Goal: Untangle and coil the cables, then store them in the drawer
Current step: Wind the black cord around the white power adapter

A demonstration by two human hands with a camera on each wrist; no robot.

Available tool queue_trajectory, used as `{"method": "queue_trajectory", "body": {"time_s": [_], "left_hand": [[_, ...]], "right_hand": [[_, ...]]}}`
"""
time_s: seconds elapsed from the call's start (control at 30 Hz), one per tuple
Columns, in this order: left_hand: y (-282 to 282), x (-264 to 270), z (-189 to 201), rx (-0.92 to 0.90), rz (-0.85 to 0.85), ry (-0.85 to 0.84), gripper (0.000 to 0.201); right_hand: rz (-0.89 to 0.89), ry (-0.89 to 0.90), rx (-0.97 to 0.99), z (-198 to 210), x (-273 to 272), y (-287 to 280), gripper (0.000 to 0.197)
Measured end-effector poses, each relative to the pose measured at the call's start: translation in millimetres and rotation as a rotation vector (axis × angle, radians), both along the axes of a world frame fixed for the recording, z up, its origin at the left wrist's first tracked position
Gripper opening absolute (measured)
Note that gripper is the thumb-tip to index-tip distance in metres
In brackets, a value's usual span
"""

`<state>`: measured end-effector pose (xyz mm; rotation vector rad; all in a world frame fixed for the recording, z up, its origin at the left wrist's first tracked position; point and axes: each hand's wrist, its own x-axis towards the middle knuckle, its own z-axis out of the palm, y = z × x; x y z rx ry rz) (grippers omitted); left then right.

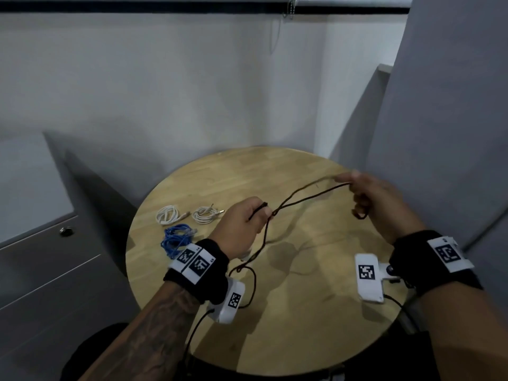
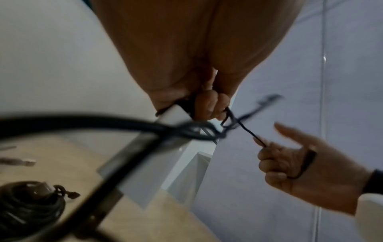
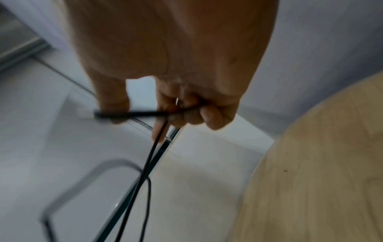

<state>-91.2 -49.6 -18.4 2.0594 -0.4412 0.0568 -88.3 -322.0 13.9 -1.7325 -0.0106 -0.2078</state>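
Note:
A thin dark cable is stretched in the air above the round wooden table between both hands. My left hand pinches it near a small knot, and the loose tail hangs down past the wrist to the tabletop. My right hand grips the other stretch with curled fingers; a short loop dangles below its palm. Two white coiled cables and a blue coiled cable lie on the table's left side.
A grey cabinet with drawer fronts and a round lock stands left of the table. White walls close the corner behind, and a grey panel rises at the right. In the left wrist view a black coiled bundle sits low at the left.

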Motion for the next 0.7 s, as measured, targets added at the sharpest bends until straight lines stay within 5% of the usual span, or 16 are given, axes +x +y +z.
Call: {"method": "queue_trajectory", "body": {"time_s": [0.1, 0.23, 0.37, 0.43, 0.5, 0.57, 0.7], "left_hand": [[0.7, -1.4, 3.2, -0.185, 0.024, 0.066, 0.029], [14.4, 0.4, 14.4, -0.356, 0.133, 0.035, 0.027], [19.4, 0.5, 20.7, -0.401, 0.126, 0.027, 0.028], [13.8, -1.8, 19.2, -0.400, 0.101, 0.043, 0.029], [6.0, -3.8, 17.3, -0.412, 0.085, 0.066, 0.030], [-1.4, -4.9, 17.1, -0.455, 0.059, 0.101, 0.029], [-6.9, -3.2, 17.1, -0.538, 0.039, 0.126, 0.029]], "right_hand": [[-0.246, -0.005, -0.038, 0.2, 5.2, -6.1, 0.007], [-0.465, 0.083, -0.517, -15.1, 16.2, -38.9, 0.005], [-0.184, 0.320, -0.808, -30.9, 16.1, -33.8, 0.006], [-0.117, 0.247, -0.955, -31.1, 13.0, -15.6, 0.019], [-0.140, -0.044, -0.827, -22.0, 6.0, 9.1, 0.025], [0.018, -0.177, -0.500, -11.3, -6.3, 43.7, 0.027], [0.518, 0.025, -0.128, -22.3, -19.4, 95.3, 0.039]]}}
